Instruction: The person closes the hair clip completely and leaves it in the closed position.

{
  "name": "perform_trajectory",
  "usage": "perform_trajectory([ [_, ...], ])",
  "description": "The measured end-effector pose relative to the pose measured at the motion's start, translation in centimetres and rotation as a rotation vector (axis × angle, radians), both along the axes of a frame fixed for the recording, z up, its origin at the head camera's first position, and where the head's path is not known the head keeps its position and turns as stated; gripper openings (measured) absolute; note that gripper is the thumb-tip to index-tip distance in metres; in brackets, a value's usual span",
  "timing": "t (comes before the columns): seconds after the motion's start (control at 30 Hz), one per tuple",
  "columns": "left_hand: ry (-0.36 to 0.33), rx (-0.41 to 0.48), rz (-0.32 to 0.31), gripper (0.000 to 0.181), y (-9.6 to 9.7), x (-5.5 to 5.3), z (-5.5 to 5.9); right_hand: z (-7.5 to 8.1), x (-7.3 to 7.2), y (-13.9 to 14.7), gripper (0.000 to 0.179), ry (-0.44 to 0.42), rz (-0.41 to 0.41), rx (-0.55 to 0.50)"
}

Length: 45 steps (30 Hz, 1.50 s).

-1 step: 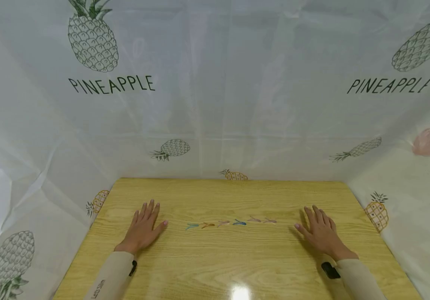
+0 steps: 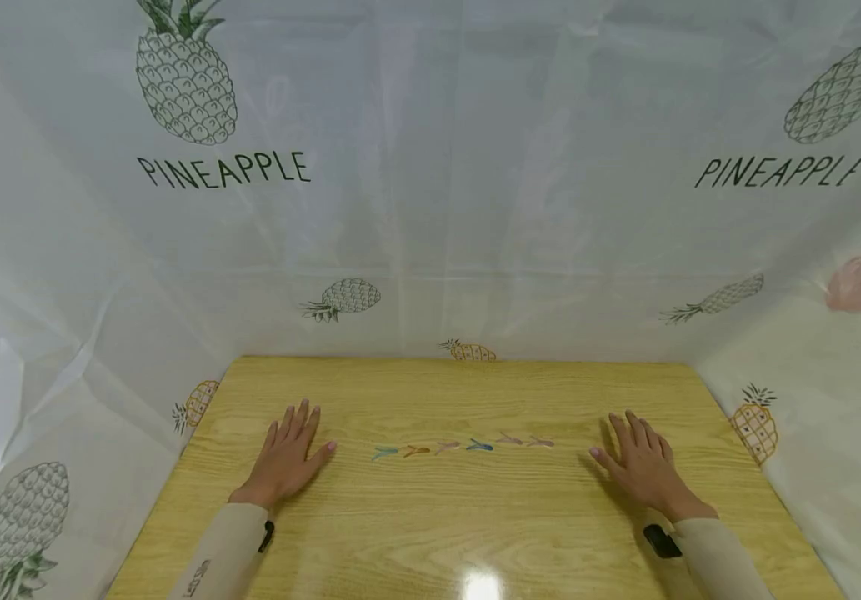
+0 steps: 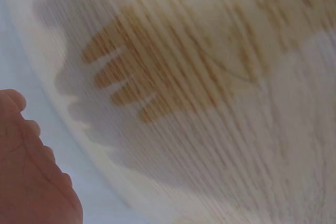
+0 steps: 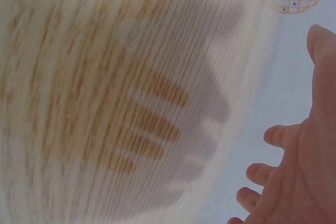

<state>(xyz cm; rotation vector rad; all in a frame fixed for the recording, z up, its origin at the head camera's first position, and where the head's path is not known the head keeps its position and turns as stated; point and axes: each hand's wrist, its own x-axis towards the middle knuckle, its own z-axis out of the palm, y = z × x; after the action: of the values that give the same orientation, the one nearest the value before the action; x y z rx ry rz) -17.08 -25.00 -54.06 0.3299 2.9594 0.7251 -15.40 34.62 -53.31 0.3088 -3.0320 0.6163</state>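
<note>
A row of several small Y-shaped clip-like pieces lies across the middle of the wooden table (image 2: 430,517). From left to right come a teal piece (image 2: 385,452), an orange-brown one (image 2: 416,451), a pinkish one (image 2: 447,447), a blue one (image 2: 479,445) and two pale mauve ones, the last of them a mauve piece (image 2: 540,442). Left of the row, my left hand (image 2: 286,458) is held over the table with straight, spread fingers and nothing in it. My right hand (image 2: 643,467) has the same pose to the right of the row. Both wrist views show each hand's shadow below it.
A white sheet (image 2: 430,208) printed with pineapples hangs behind the table and along both sides. Dark bands with small boxes, such as the black device (image 2: 661,541), sit at the wrists. Light glares off the table's front part.
</note>
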Motion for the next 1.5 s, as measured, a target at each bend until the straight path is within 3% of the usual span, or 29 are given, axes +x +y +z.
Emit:
perform_trajectory([
  [0.23, 0.020, -0.034, -0.005, 0.086, -0.4, 0.0, -1.6, -1.2, 0.0, -0.1, 0.079, 0.056, 0.024, -0.042],
  [0.5, 0.061, 0.021, -0.027, 0.083, 0.5, 0.3, -0.5, -0.5, 0.0, -1.7, 0.080, 0.032, 0.032, -0.006],
  [0.63, 0.041, 0.008, -0.026, 0.084, 1.0, 0.5, -0.1, -0.3, -0.2, -2.7, 0.081, 0.041, 0.049, -0.011],
  [0.97, 0.036, -0.019, -0.035, 0.085, 1.5, 0.5, -1.1, -0.5, -0.6, -5.7, 0.080, 0.089, 0.097, -0.008],
  [1.2, 0.066, -0.011, -0.066, 0.087, 2.6, 0.7, -0.9, -0.6, -0.7, -8.3, 0.080, 0.160, 0.165, -0.034],
  [1.5, 0.040, -0.043, -0.096, 0.086, 4.1, 0.9, -0.5, -0.3, -0.8, -12.3, 0.081, 0.135, 0.216, -0.013],
])
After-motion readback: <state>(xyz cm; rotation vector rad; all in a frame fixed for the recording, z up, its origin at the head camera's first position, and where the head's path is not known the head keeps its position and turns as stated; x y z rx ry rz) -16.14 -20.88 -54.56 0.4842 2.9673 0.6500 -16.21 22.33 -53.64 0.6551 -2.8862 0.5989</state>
